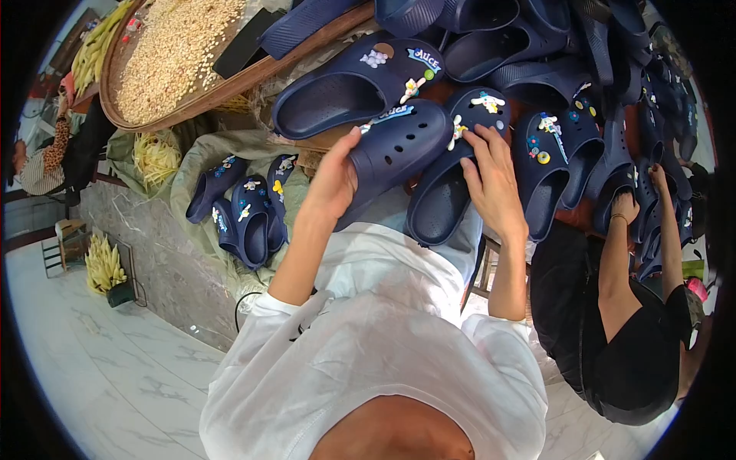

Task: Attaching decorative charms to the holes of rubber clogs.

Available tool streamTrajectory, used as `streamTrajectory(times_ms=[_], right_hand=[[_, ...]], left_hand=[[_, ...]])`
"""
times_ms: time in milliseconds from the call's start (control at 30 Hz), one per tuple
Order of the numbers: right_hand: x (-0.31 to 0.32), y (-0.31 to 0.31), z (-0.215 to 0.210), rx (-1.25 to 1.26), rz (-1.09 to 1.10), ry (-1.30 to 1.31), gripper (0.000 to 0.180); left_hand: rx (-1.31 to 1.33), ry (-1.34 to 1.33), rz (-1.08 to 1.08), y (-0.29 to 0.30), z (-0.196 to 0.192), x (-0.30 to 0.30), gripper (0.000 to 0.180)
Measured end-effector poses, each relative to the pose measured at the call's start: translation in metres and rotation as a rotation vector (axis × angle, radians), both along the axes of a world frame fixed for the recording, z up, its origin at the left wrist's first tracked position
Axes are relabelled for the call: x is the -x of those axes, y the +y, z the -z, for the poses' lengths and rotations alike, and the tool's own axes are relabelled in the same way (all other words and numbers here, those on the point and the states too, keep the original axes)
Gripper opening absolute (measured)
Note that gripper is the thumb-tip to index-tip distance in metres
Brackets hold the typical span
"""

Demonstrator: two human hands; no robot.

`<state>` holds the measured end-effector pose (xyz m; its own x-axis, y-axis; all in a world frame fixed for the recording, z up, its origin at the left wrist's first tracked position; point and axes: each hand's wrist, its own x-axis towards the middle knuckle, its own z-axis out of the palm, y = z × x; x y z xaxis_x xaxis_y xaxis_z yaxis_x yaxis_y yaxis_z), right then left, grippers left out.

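"Where is the clog being handled?"

"The navy clog (399,149) is in the left hand (331,178), raised at the near edge of the pile. That grip is closed on its left side, thumb along the edge, other fingers mostly hidden."

"And the right hand (494,184)?"

"Half-curled over a second clog (438,201), just right of the first. Its fingers touch the upper beside the charms (487,100); I can't tell whether that grip pinches one."

"What carries the pile?"

"A counter (580,218), apparently reddish-brown, showing only in patches. Left of it, green-grey cloth (201,156) lies over a grey marbled slab (153,230), and the floor (100,345) is pale marbled tile."

"Give me counts."

"One clog in the left hand, one under the right. Four charm-covered clogs (251,218) sit on the cloth. The pile's others overlap too much to count."

"Farther out?"

"One round tray (230,89) of pale kernels (169,57) at far left, with one flat black object (249,42) on its right side. Three pale yellow bunches (103,264) on the left, one small chair (70,232). At right, one co-worker in black (629,360) has both hands among clogs; one more person (46,172) shows at far left."
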<state>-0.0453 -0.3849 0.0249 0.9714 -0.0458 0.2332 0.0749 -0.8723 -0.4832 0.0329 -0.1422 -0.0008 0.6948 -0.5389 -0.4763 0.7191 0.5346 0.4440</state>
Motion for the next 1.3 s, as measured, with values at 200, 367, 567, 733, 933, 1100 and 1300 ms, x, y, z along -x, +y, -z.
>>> streamTrajectory(times_ms=[200,367,567,733,933,1100,1300], right_hand=[[-0.013,0.004,0.020,-0.015,0.061,-0.156,0.025],[-0.023,0.001,0.026,-0.156,-0.049,-0.216,0.022],[-0.010,-0.002,0.003,-0.271,-0.016,-0.153,0.022],[-0.002,0.011,-0.016,-0.588,0.208,-0.090,0.017],[-0.010,0.034,-0.035,-0.177,-0.100,-0.162,0.043],[-0.016,0.043,-0.020,-0.278,-0.137,-0.106,0.039],[-0.009,0.060,-0.017,-0.120,-0.147,-0.167,0.029]], left_hand=[[-0.008,0.025,0.028,0.028,0.005,0.016,0.041],[0.185,0.022,0.068,0.037,0.000,0.042,0.043],[-0.128,-0.090,0.049,0.010,-0.013,0.061,0.051],[-0.176,-0.170,0.112,0.002,-0.022,0.064,0.051],[-0.283,-0.321,0.106,-0.011,-0.030,0.077,0.049],[-0.356,-0.306,0.081,0.001,-0.024,0.091,0.056],[-0.251,-0.090,0.008,0.014,-0.015,0.092,0.066]])
